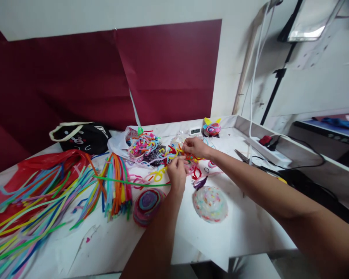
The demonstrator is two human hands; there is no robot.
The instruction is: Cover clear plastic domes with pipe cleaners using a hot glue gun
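Observation:
My left hand [178, 170] is closed over the middle of the table. A long green pipe cleaner [128, 181] runs out leftward from it, over the other stems; where it enters the hand is hidden. Just beyond, my right hand [195, 147] has its fingers pinched together above the heap, and what lies between them is too small to make out. Under and behind both hands spreads a tangle of short, curled pipe cleaners [145, 147]. Nearer to me are a coiled multicoloured disc [147, 205], partly behind my left forearm, and a clear speckled dome [211, 204].
Long pipe cleaners [55, 201] spread over a red plastic bag [14, 174] at left, beside an upright-looking bundle [118, 186]. Behind are a black bag [83, 137], a small digital clock [195, 131] and a colourful eared figure [211, 128]. Scissors [242, 155] and a power strip [270, 151] lie right.

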